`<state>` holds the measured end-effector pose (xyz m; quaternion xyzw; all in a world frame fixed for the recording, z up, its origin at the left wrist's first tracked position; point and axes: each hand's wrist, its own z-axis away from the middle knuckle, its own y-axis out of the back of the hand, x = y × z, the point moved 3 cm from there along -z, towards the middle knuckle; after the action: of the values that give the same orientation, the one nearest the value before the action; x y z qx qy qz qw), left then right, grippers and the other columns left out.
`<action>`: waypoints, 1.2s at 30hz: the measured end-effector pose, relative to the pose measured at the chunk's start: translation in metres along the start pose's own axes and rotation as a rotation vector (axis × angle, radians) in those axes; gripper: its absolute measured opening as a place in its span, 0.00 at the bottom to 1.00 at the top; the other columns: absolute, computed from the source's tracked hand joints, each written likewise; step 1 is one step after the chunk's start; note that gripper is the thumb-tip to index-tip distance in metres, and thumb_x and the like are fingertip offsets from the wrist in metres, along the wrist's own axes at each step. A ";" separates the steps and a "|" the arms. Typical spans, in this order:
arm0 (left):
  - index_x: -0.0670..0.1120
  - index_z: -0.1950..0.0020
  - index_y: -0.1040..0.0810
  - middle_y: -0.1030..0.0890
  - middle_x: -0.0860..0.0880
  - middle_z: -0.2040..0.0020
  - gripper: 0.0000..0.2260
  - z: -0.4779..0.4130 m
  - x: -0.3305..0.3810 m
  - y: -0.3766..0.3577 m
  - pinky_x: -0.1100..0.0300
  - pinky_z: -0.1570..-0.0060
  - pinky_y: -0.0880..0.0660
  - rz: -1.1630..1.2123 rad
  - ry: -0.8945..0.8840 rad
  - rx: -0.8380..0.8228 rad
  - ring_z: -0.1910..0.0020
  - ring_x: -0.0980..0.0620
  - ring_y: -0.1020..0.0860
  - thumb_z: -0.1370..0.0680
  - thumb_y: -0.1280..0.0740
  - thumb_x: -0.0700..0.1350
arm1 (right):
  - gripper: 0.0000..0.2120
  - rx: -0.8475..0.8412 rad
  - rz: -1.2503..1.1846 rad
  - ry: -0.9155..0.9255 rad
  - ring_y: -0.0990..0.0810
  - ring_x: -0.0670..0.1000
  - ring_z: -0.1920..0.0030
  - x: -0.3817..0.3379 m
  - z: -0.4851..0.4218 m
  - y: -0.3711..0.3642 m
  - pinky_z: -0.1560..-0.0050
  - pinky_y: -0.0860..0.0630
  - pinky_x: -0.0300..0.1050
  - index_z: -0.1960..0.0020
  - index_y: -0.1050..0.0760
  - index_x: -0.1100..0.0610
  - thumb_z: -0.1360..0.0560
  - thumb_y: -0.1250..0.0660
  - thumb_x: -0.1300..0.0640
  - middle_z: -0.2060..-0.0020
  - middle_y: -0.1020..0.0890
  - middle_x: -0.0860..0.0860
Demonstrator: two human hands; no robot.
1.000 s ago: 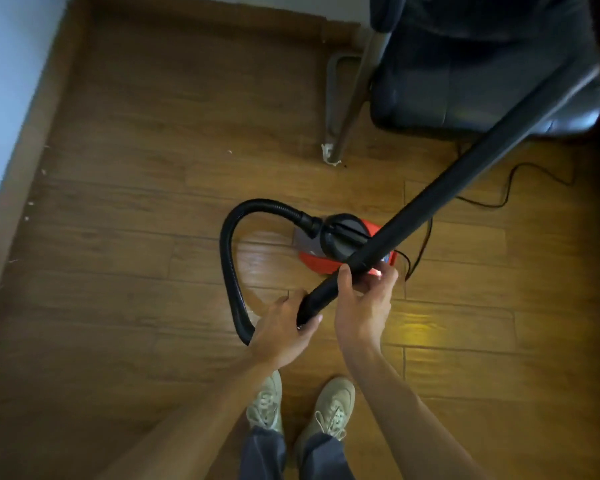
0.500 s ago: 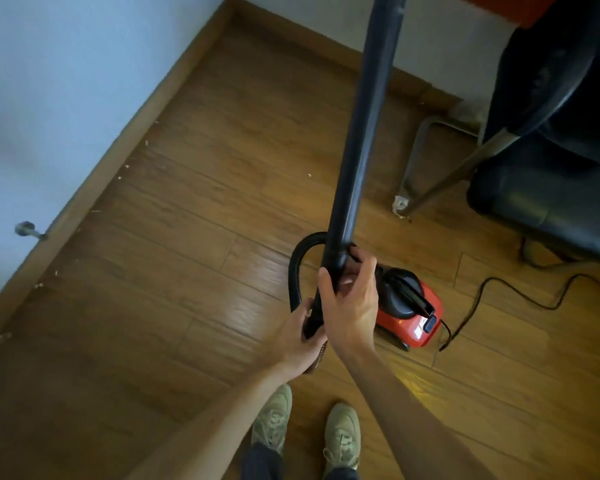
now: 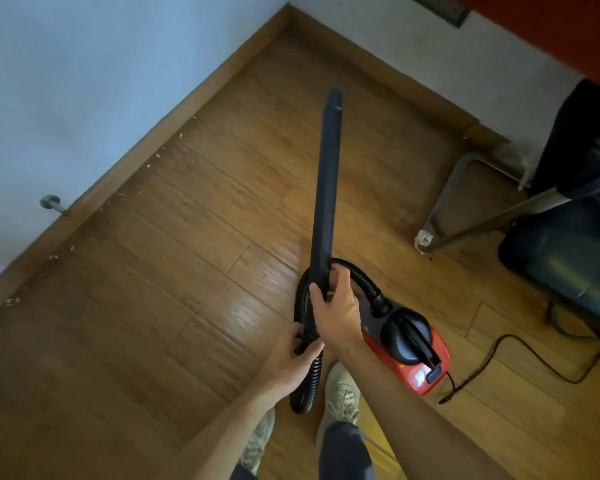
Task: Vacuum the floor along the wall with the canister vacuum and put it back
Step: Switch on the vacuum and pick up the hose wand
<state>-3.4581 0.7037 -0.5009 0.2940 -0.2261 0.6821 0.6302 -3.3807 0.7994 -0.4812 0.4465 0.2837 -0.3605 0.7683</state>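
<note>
The black wand [image 3: 324, 199] is being held out over the wooden floor [image 3: 160, 306], its narrow tip aimed toward the far corner where the two skirting boards meet. The right hand [image 3: 336, 313] is being kept wrapped around the wand's lower end, thumb and fingers closed on it, seemingly to steer the tip; the left hand [image 3: 291, 358] is being kept closed around the ribbed hose [image 3: 309, 379] just below, probably to take up slack so the loop is not being dragged. The red canister [image 3: 413, 355] is being left on the floor just beside the right foot, its cord [image 3: 520, 358] trailing toward the floor's right edge. Pale crumbs [image 3: 149, 166] are lying along the left skirting board [image 3: 174, 123], so the sweep is judged not yet begun. Open floor is being offered along that edge, while the right side is being crowded by a chair frame [image 3: 465, 216].
</note>
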 end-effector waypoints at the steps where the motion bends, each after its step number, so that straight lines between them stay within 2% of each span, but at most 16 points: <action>1: 0.46 0.47 0.23 0.17 0.48 0.54 0.07 -0.004 0.000 -0.004 0.62 0.54 0.21 0.000 0.018 0.022 0.54 0.54 0.18 0.21 0.32 0.48 | 0.21 -0.026 0.000 -0.016 0.19 0.48 0.54 0.004 -0.006 0.003 0.53 0.20 0.48 0.29 0.37 0.51 0.20 0.36 0.54 0.51 0.20 0.47; 6: 0.48 0.51 0.23 0.17 0.46 0.56 0.07 -0.020 0.001 -0.031 0.48 0.49 0.21 0.067 0.075 0.100 0.55 0.47 0.17 0.24 0.29 0.50 | 0.21 -0.157 0.031 -0.072 0.19 0.45 0.55 0.026 -0.036 0.021 0.56 0.20 0.44 0.28 0.35 0.49 0.20 0.36 0.52 0.52 0.20 0.44; 9: 0.49 0.50 0.22 0.17 0.49 0.57 0.07 -0.033 -0.002 -0.047 0.48 0.48 0.20 0.080 0.118 0.141 0.55 0.49 0.17 0.24 0.29 0.50 | 0.22 -0.208 0.028 -0.105 0.18 0.45 0.56 0.041 -0.052 0.028 0.55 0.19 0.47 0.28 0.34 0.49 0.20 0.35 0.51 0.53 0.20 0.44; 13: 0.50 0.48 0.22 0.16 0.45 0.55 0.08 -0.048 -0.002 -0.069 0.45 0.47 0.20 0.119 0.172 0.138 0.54 0.46 0.17 0.24 0.29 0.51 | 0.22 -0.234 0.013 -0.142 0.17 0.47 0.54 0.062 -0.072 0.033 0.52 0.17 0.51 0.29 0.32 0.49 0.21 0.33 0.52 0.51 0.18 0.47; 15: 0.52 0.50 0.22 0.16 0.46 0.54 0.05 -0.054 -0.001 -0.077 0.50 0.49 0.20 0.120 0.203 0.137 0.53 0.48 0.17 0.23 0.30 0.51 | 0.21 -0.243 -0.001 -0.159 0.17 0.48 0.53 0.071 -0.079 0.035 0.51 0.17 0.51 0.30 0.31 0.49 0.21 0.32 0.52 0.50 0.18 0.48; 18: 0.50 0.52 0.23 0.18 0.48 0.58 0.02 -0.063 -0.002 -0.086 0.66 0.61 0.23 0.157 0.221 0.145 0.58 0.52 0.19 0.22 0.31 0.45 | 0.20 -0.244 -0.012 -0.186 0.17 0.49 0.52 0.082 -0.085 0.036 0.50 0.18 0.51 0.31 0.31 0.49 0.22 0.32 0.52 0.48 0.18 0.49; 20: 0.48 0.52 0.23 0.18 0.48 0.60 0.02 -0.066 -0.003 -0.090 0.70 0.68 0.26 0.146 0.227 0.156 0.61 0.53 0.20 0.22 0.31 0.45 | 0.20 -0.245 -0.032 -0.203 0.17 0.49 0.52 0.089 -0.088 0.037 0.50 0.17 0.51 0.31 0.30 0.50 0.22 0.32 0.52 0.49 0.18 0.49; 22: 0.51 0.53 0.21 0.18 0.47 0.61 0.04 -0.069 -0.007 -0.093 0.65 0.66 0.24 0.123 0.246 0.166 0.61 0.51 0.19 0.23 0.29 0.50 | 0.20 -0.247 -0.038 -0.209 0.18 0.49 0.52 0.094 -0.090 0.037 0.51 0.17 0.50 0.31 0.30 0.50 0.22 0.32 0.53 0.51 0.19 0.48; 25: 0.58 0.53 0.21 0.16 0.48 0.58 0.09 -0.074 -0.013 -0.100 0.53 0.58 0.20 0.097 0.296 0.173 0.56 0.49 0.16 0.28 0.28 0.59 | 0.19 -0.242 -0.035 -0.219 0.18 0.48 0.52 0.102 -0.093 0.038 0.49 0.18 0.50 0.32 0.29 0.50 0.22 0.32 0.53 0.52 0.20 0.46; 28: 0.53 0.48 0.22 0.16 0.46 0.52 0.07 -0.082 -0.013 -0.116 0.55 0.62 0.20 0.176 0.347 0.161 0.51 0.48 0.18 0.24 0.29 0.51 | 0.18 -0.227 -0.049 -0.229 0.19 0.48 0.50 0.112 -0.097 0.041 0.46 0.19 0.51 0.33 0.28 0.50 0.22 0.32 0.52 0.50 0.19 0.47; 30: 0.52 0.50 0.24 0.18 0.48 0.52 0.05 -0.085 -0.010 -0.129 0.54 0.64 0.20 0.228 0.393 0.158 0.48 0.45 0.19 0.23 0.29 0.48 | 0.18 -0.221 -0.060 -0.241 0.18 0.49 0.49 0.121 -0.099 0.045 0.45 0.20 0.51 0.33 0.27 0.50 0.22 0.32 0.52 0.49 0.18 0.48; 34: 0.52 0.50 0.23 0.20 0.45 0.45 0.05 -0.090 -0.012 -0.160 0.43 0.53 0.18 0.274 0.498 0.157 0.43 0.43 0.22 0.23 0.29 0.45 | 0.17 -0.215 -0.092 -0.248 0.18 0.49 0.48 0.141 -0.097 0.064 0.43 0.20 0.49 0.34 0.26 0.50 0.22 0.32 0.54 0.47 0.17 0.50; 36: 0.53 0.52 0.23 0.21 0.43 0.44 0.05 -0.090 -0.015 -0.176 0.42 0.52 0.19 0.293 0.540 0.148 0.44 0.42 0.22 0.22 0.31 0.43 | 0.16 -0.200 -0.102 -0.248 0.18 0.50 0.47 0.153 -0.094 0.075 0.43 0.21 0.50 0.35 0.25 0.50 0.22 0.32 0.55 0.47 0.16 0.50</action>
<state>-3.2934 0.7721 -0.5880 0.1117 -0.0402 0.8336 0.5394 -3.2423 0.8625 -0.6027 0.3049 0.2434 -0.4213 0.8187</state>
